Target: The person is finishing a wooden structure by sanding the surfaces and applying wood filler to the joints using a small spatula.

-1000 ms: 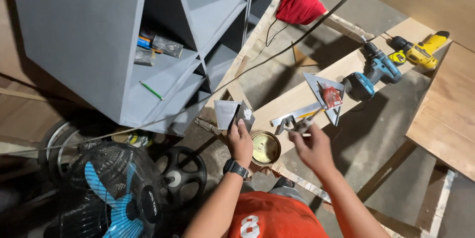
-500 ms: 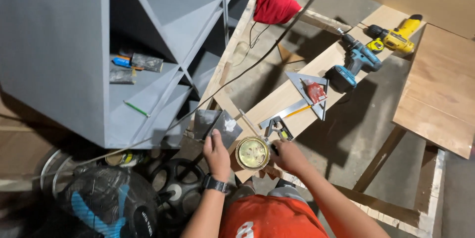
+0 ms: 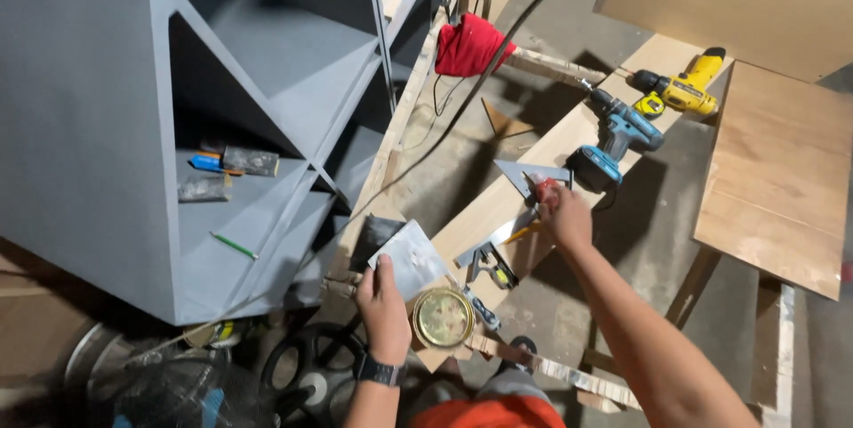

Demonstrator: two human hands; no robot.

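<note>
My left hand (image 3: 384,296) holds a wide flat metal scraper blade (image 3: 410,259), raised over a round open tin (image 3: 442,317) with a golden inside. My right hand (image 3: 565,215) reaches forward onto a wooden board (image 3: 498,206) and closes on a small red-handled tool (image 3: 542,186) that lies on a grey triangular square (image 3: 526,174). A yellow pencil (image 3: 520,232) pokes out just under that hand. A black watch (image 3: 382,371) is on my left wrist.
A grey shelf unit (image 3: 267,55) fills the left, with a green pencil (image 3: 235,246) and small items inside. A blue drill (image 3: 617,136), a yellow drill (image 3: 684,90), a red cloth (image 3: 471,44), plywood sheets (image 3: 773,179) and a black cable (image 3: 480,81) lie ahead. A fan (image 3: 178,392) sits at bottom left.
My right hand has left the tin and stretched forward to the red-handled tool on the triangular square. The left hand kept the scraper near the tin.
</note>
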